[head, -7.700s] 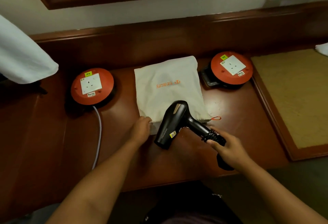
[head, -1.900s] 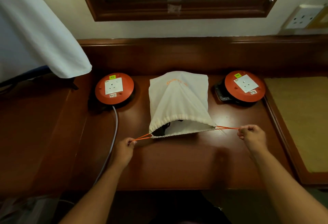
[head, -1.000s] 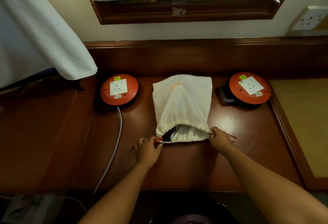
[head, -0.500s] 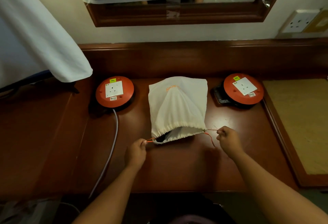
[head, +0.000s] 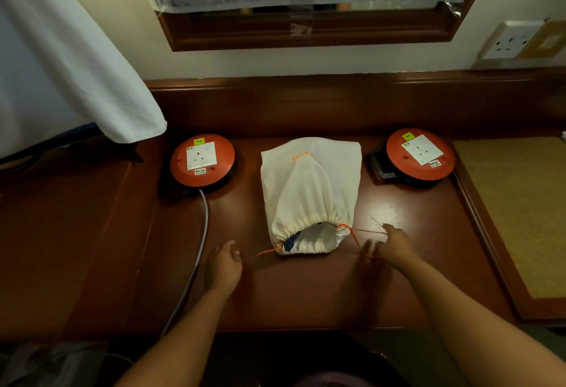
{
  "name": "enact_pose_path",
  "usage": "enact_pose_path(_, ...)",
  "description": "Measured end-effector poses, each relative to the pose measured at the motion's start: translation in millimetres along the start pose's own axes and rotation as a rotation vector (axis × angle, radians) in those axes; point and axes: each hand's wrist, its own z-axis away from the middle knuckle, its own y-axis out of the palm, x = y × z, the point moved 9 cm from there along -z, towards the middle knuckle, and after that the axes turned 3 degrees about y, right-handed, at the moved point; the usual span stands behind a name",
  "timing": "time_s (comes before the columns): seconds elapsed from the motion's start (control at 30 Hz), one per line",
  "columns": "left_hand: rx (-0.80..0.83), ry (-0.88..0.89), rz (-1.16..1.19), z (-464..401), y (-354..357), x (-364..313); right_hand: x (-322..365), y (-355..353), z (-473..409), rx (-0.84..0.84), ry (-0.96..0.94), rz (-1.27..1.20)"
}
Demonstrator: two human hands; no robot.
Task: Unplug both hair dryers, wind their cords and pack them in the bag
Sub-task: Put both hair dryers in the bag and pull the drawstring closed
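The cream drawstring bag [head: 309, 190] lies in the middle of the wooden desk [head: 306, 291], bulging, its mouth gathered narrow and facing me. Something dark [head: 292, 241] shows inside the mouth; the hair dryers themselves are hidden. My left hand [head: 225, 264] rests left of the mouth with fingers apart, a little short of the loose left orange string [head: 266, 252]. My right hand [head: 393, 244] lies right of the mouth, fingers spread, and the right orange string [head: 361, 230] runs up to it and loops by its fingertips.
Two orange cable reels with white sockets flank the bag, left reel [head: 202, 160] and right reel [head: 419, 154], nothing plugged in. A white cable [head: 203, 227] trails from the left reel off the front edge. A white cloth [head: 70, 65] hangs at left; a yellow mat [head: 520, 203] lies at right.
Both hands pulled the orange strings outward and the bag mouth drew narrower. Now the fingers have spread open and the strings lie slack on the desk.
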Motion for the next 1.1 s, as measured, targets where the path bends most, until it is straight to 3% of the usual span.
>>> enact_pose_path(0.1, 0.061, 0.075, -0.011, 4, 11, -22, 32, 9, 7, 0.032, -0.102, -0.065)
enact_pose_path(0.3, 0.237, 0.144, 0.035, 9, 38, -60, 66, 24, 9, -0.011, -0.237, 0.236)
enact_pose_path(0.5, 0.273, 0.165, 0.181, 13, 44, -71, 66, 36, 5, -0.064, -0.183, 0.200)
enact_pose_path(0.7, 0.237, 0.223, 0.128, 11, 37, -72, 59, 25, 2, -0.077, -0.211, -0.041)
enact_pose_path(0.87, 0.118, 0.345, -0.020, 9, 19, -78, 53, -6, 4, -0.130, -0.276, 0.094)
enact_pose_path(1.1, 0.011, 0.322, -0.035, 8, -2, -57, 16, -13, -1, -0.119, -0.248, 0.274)
